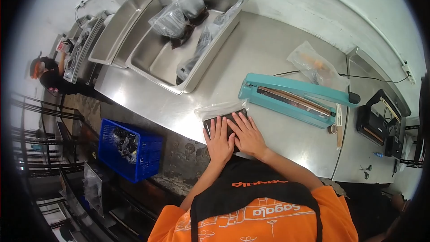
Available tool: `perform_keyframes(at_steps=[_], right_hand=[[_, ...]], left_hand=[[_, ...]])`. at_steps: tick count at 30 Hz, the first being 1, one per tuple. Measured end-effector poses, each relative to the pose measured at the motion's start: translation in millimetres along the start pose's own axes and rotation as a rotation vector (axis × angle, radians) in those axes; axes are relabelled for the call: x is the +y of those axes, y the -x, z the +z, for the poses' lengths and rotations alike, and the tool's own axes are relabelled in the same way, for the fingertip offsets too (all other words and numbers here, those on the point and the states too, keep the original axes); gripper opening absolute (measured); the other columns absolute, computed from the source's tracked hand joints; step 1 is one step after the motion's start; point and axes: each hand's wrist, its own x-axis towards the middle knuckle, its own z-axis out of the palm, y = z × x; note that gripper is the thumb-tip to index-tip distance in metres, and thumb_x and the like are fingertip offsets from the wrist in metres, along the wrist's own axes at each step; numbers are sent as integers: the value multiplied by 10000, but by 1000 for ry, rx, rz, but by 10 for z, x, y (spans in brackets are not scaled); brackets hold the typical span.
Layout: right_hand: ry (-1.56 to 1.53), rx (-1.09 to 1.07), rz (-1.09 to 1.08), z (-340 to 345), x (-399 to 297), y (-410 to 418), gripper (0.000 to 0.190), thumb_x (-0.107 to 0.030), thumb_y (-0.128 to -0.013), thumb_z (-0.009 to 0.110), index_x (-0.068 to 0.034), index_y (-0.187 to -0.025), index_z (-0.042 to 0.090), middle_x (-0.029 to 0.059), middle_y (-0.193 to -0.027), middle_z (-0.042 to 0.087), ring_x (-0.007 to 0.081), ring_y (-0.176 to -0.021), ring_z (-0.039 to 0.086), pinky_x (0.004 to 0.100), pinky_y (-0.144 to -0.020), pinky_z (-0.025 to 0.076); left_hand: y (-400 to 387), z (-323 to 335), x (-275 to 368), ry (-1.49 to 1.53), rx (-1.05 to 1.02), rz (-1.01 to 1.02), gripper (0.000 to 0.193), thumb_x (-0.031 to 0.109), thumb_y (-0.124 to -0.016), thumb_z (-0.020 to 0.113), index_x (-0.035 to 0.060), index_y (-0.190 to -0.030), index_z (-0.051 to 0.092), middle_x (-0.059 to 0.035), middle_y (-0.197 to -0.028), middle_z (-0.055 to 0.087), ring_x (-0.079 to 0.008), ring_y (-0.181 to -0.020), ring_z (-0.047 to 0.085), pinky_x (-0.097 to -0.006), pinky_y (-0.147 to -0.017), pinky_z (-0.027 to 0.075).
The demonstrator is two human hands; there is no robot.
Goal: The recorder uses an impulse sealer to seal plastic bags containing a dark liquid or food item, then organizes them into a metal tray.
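Both palms lie flat on a clear plastic bag [221, 107] with dark contents, close to the front edge of the steel table [268, 47]. My left hand [220, 141] covers the bag's left part, fingers slightly spread. Beside it, my right hand [247, 134] rests on the right part, with the thumbs close together. Much of the bag is hidden under the hands; its clear, unfilled end points away from me. Just right of it stands a turquoise impulse sealer [289, 107], its arm raised above the sealing strip.
Filled bags [171, 23] lie in a deep steel pan [215, 57], alongside another steel pan [124, 23]. A blue crate [144, 158] stands below the table, left. A black sealer [373, 124], scissors [367, 171] and a plastic bag [312, 60] lie right. A person [53, 70] works far left.
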Motion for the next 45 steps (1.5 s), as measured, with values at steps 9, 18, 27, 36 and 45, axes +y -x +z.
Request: perform_keyframes(at_steps=[9,18,27,36,45], right_hand=[[-35,-28,43,49,28,-10,598,-299,-880,541,-139,-1428,361,130,-1511,266,330,-1396,235,575,-1106,189],[-224,-88,34,266,-175,-347,572,-333,-902,544,-135,-1414,384,157,-1499,274,361,-1404,196,599,-1105,135],[-650,1,-12,-5,-712,-915,327,-199,-867,607,-59,-1163,614,166,-1239,564,334,-1105,559,370,-951,434],[-506,-96,115,-200,-862,-1337,221,-143,-850,596,-57,-1043,662,141,-977,666,299,-867,652,374,-775,503],[-520,77,336,-656,-1208,-1669,215,-76,-833,616,-37,-1039,665,144,-963,672,267,-871,657,331,-795,497]], left_hand=[[-41,-49,-115,18,-20,52,615,328,-879,560,83,-1415,384,-189,-1504,262,-369,-1399,223,-550,-1109,163],[234,-282,-568,813,-90,-334,548,78,-819,662,110,-1332,472,-152,-983,576,-295,-982,581,-386,-856,465],[-236,-2185,-1797,1476,27,-834,146,21,-852,586,40,-989,630,30,-748,572,-60,-596,530,-193,-497,423],[-2270,-4240,-4908,931,893,-330,149,120,-900,552,24,-1001,605,0,-751,565,-96,-627,520,-215,-558,420],[-3037,-3727,-3172,1063,357,169,324,269,-918,589,4,-1103,614,-75,-1000,643,-171,-963,595,-303,-900,444]])
